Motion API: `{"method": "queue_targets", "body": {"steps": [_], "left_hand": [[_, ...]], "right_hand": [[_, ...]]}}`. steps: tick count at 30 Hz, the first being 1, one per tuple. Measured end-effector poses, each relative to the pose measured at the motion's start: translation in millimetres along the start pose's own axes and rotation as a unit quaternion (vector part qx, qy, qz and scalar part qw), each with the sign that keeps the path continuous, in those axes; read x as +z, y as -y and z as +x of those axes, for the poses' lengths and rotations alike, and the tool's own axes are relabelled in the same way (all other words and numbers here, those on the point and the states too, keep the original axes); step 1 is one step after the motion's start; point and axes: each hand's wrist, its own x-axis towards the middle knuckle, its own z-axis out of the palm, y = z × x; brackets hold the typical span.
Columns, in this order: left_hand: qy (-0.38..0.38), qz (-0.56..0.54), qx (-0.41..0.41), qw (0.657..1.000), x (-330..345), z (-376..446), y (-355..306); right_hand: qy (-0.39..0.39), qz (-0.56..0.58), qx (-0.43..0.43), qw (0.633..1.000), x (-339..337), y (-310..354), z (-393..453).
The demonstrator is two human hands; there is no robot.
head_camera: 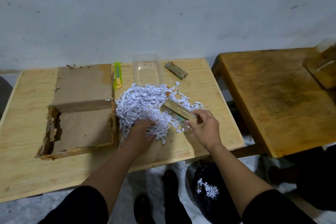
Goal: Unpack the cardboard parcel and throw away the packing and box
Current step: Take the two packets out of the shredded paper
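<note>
Head view: the opened cardboard box (82, 107) lies empty on the left of the light wooden table (27, 169), its flap folded back. Just right of it sits a heap of white shredded paper (143, 103). The left hand (141, 131) digs into the heap, fingers curled around shreds. The right hand (203, 127) pinches 1 end of a gold slim box (179, 111). Behind lie a green utility knife (117, 76), a clear plastic tray (147, 69) and another gold box (176, 70)
</note>
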Motion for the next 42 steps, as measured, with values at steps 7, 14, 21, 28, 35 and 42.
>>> {"method": "queue_targets", "body": {"steps": [7,14,21,28,35,42], "left_hand": [[0.001,0.016,0.010,1.000,-0.5,2.1,0.2],[-0.031,0.032,0.005,0.999,4.1,3.8,-5.4],[-0.051,0.020,0.009,0.998,9.3,2.9,-1.6],[-0.075,0.024,-0.005,0.997,15.0,4.5,-3.5],[-0.066,0.053,0.009,0.996,22.0,7.4,-0.4],[-0.119,0.118,0.058,0.984,11.0,7.2,-8.4]], "right_hand": [[-0.064,0.049,0.037,0.996,-10.5,-0.6,27.5],[-0.078,0.057,0.083,0.992,-9.4,-4.8,82.1],[-0.027,0.058,0.096,0.993,13.3,-15.5,132.4],[-0.005,0.057,0.093,0.994,24.8,-26.9,172.0],[0.000,0.002,0.065,0.998,33.8,-35.0,191.8],[0.001,-0.005,0.047,0.999,23.9,-43.0,159.1]]}}
